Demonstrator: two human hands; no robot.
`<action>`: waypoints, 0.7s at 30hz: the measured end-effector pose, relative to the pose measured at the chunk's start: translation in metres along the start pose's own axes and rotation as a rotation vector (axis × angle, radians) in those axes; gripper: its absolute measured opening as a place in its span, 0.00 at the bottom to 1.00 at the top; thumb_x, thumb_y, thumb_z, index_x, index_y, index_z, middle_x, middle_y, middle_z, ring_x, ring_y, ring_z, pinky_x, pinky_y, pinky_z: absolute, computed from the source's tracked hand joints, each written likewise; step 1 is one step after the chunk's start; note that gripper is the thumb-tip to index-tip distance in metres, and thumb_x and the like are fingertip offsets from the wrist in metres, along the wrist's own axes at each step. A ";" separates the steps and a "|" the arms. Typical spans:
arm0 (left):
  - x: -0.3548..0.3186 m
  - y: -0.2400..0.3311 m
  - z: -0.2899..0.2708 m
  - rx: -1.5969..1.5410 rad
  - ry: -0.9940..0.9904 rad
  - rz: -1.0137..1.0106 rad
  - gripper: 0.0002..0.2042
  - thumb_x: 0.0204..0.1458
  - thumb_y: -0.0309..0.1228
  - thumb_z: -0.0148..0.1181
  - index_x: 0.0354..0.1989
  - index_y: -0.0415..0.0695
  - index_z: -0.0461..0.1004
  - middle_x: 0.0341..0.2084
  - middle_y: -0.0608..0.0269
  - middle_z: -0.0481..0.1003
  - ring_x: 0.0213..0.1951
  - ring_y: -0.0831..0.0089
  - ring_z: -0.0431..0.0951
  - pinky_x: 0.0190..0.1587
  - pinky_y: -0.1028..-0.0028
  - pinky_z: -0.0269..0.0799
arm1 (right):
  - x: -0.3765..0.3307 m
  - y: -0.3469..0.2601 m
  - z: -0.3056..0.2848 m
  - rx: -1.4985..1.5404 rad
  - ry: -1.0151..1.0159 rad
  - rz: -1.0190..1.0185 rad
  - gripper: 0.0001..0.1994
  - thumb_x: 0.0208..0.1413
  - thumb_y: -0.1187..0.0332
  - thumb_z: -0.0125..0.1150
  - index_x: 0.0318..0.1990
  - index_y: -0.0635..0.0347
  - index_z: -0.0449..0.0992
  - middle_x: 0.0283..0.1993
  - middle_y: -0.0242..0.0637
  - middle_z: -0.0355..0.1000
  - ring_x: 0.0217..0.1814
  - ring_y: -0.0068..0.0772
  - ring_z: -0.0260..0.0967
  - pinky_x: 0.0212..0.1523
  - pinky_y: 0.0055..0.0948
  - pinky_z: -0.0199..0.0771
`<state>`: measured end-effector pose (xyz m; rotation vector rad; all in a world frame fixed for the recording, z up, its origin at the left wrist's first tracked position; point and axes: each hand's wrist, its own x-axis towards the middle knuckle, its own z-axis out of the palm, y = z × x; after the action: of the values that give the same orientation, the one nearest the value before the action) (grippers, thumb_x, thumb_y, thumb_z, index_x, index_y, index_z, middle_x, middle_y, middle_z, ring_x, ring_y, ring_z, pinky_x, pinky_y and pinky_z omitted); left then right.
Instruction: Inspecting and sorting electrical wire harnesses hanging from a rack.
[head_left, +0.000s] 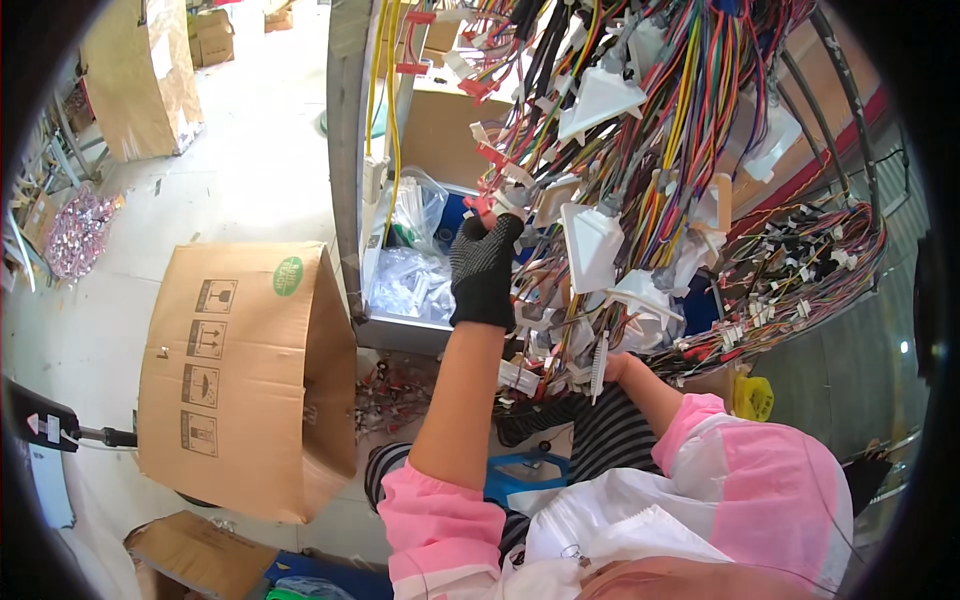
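A thick mass of multicoloured wire harnesses (660,130) with white and red plug ends hangs in front of me. My left hand (484,262), in a black glove with bare fingertips, reaches up to its left side. The fingers are closed at a small red connector (478,205) and seem to pinch it. Lower down, my right hand (620,369) is at the bottom of the bundle, next to a white ridged connector strip (599,366). Wires and plugs hide most of its fingers. Several white triangular plastic pieces (590,247) hang among the wires.
Behind the harnesses stands a bin with clear plastic bags (410,285). A large cardboard box (235,370) lies at the left, its open side facing me. More wires (800,265) lie along a rail at the right. A blue stool (525,475) is below my arms.
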<state>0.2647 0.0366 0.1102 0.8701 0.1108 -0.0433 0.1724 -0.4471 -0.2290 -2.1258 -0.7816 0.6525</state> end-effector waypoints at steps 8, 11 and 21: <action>-0.021 0.046 -0.024 -0.251 -0.132 0.161 0.19 0.46 0.25 0.61 0.49 0.39 0.69 0.35 0.64 0.73 0.33 0.79 0.71 0.37 0.79 0.67 | 0.026 -0.075 -0.003 0.138 0.063 0.226 0.16 0.47 0.75 0.56 0.46 0.61 0.72 0.43 0.37 0.73 0.46 0.33 0.69 0.54 0.29 0.63; -0.029 0.052 -0.029 -0.246 -0.205 0.194 0.23 0.48 0.25 0.59 0.55 0.40 0.65 0.36 0.63 0.73 0.34 0.78 0.71 0.38 0.79 0.67 | 0.027 -0.093 0.000 0.254 0.135 0.346 0.16 0.47 0.73 0.55 0.46 0.60 0.72 0.43 0.36 0.73 0.47 0.33 0.68 0.55 0.31 0.62; -0.053 0.062 -0.024 -0.241 -0.305 0.295 0.27 0.49 0.23 0.58 0.59 0.39 0.59 0.45 0.58 0.68 0.42 0.70 0.72 0.46 0.70 0.72 | 0.016 -0.070 -0.017 -1.182 -0.030 -0.527 0.18 0.45 0.66 0.53 0.47 0.56 0.72 0.47 0.34 0.71 0.52 0.34 0.65 0.58 0.35 0.55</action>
<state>0.2153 0.0948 0.1479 0.6232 -0.2935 0.1114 0.1725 -0.4075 -0.1664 -2.6667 -1.9928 -0.1570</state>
